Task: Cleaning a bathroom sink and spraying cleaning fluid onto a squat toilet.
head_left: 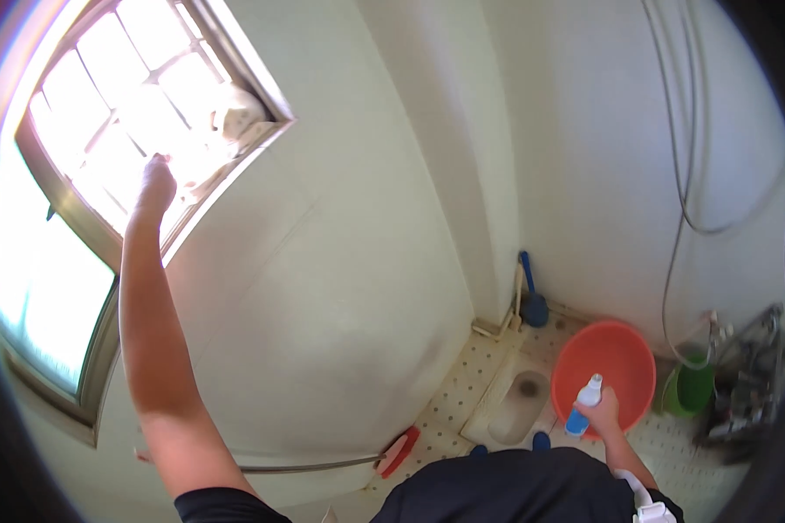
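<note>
High at the left, my left hand (156, 185) is raised to the window (118, 131), its fingers closed. Glare washes out whatever they may hold. A rounded whitish thing (236, 112) rests in the window's corner, right of that hand and apart from it. Low at the right, my right hand (605, 410) is wrapped round a spray-can-shaped bottle (589, 394), white above and blue below. The bottle tilts with its narrow top up, in front of the red basin (604, 344).
A squat toilet (508, 423) is set in the dotted tile floor beside the basin. In the corner stands a blue toilet brush (535, 305). A red-headed floor brush (399, 453) leans by the left wall. A green bucket (691, 388) and a hanging hose (679, 209) are at the right.
</note>
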### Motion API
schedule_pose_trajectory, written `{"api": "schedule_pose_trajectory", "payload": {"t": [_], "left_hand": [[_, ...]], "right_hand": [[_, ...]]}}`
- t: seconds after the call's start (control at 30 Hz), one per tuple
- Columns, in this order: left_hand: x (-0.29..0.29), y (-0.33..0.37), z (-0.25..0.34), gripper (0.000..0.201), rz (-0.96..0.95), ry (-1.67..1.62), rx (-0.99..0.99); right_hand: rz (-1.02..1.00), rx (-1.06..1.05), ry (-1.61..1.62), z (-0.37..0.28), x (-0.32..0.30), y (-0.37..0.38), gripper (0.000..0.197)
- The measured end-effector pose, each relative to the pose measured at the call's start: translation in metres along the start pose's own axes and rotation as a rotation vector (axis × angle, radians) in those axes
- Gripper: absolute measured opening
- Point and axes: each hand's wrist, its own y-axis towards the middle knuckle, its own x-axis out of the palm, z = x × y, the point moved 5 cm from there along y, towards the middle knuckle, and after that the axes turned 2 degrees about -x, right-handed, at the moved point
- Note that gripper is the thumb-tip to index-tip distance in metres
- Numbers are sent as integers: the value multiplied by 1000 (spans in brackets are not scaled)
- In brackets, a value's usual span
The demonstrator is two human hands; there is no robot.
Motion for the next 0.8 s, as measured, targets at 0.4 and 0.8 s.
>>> {"api": "schedule_pose_trajectory", "payload": {"t": [0.4,0.8], "left_hand": [[43,-387,334,55,-988,-733,1101],[144,-727,439,53,-1613,-554,1449]], "right_hand": [[188,-70,22,-65,-9,-108,56],[459,390,37,56,-84,-278,57]]}}
